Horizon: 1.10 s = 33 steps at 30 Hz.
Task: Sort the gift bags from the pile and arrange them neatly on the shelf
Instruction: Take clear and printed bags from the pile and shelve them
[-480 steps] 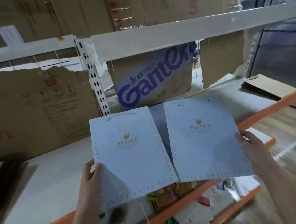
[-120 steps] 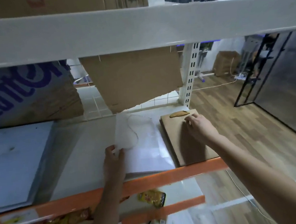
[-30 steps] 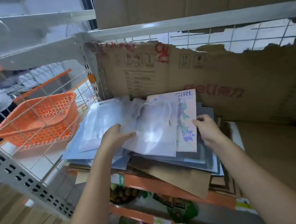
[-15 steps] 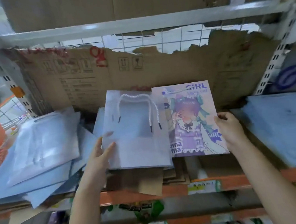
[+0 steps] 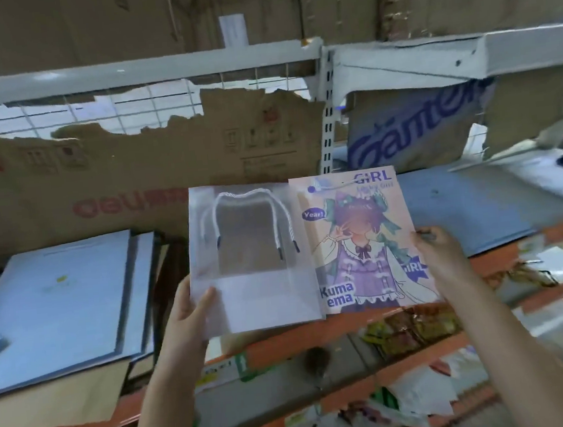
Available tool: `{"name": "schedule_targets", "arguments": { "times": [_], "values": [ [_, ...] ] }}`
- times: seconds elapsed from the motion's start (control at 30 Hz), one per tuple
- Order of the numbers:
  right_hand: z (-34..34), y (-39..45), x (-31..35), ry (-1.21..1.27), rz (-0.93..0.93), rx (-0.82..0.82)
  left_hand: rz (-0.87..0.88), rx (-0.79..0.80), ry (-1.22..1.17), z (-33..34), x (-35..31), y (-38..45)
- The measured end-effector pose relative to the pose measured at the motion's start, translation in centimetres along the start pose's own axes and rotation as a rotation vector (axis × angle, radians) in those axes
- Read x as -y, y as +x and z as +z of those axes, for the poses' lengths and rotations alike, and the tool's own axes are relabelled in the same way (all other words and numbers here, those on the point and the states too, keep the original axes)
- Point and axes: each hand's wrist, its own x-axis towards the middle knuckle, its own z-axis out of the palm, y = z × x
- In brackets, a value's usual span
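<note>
I hold two flat gift bags up in front of the shelf. My left hand [image 5: 188, 313] grips the lower left edge of a translucent white bag [image 5: 267, 297] with white rope handles. My right hand [image 5: 440, 256] grips the right edge of a cartoon-girl bag [image 5: 361, 240] printed "GIRL". The two bags sit side by side, edges touching. A stack of pale blue bags [image 5: 58, 303] lies on the shelf at the left. More pale blue bags [image 5: 472, 208] lie flat on the shelf at the right.
The shelf's orange front rail [image 5: 504, 253] runs below the bags. Torn cardboard [image 5: 132, 179] lines the back, with a "Ganten" box [image 5: 413, 128] at the right. A white upright post [image 5: 327, 119] splits the two bays. Packaged goods [image 5: 415, 331] fill the lower shelves.
I lifted both bags off the messy pile and carried them to the right. My view swung right, so the post and the right bay now show.
</note>
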Motion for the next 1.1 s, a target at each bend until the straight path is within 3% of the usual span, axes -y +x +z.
{"name": "schedule_targets", "arguments": {
  "times": [0.23,0.5,0.83,1.1],
  "values": [
    [-12.4,4.5,-3.2,-0.073,-0.001,-0.109,-0.047,0.082,-0.047,12.6,4.7,0.5],
    [-22.7,10.1,-6.4,-0.069,0.121,-0.216,-0.061,0.278,-0.019,24.5,7.9,3.7],
    [-29.7,22.0,-6.4,0.036,0.163,-0.196,-0.066,0.353,0.050,38.1,11.2,11.5],
    [-31.8,33.0,-7.4,0.012,0.155,-0.160,-0.057,0.307,0.147,42.5,12.2,15.3]
  ]
}}
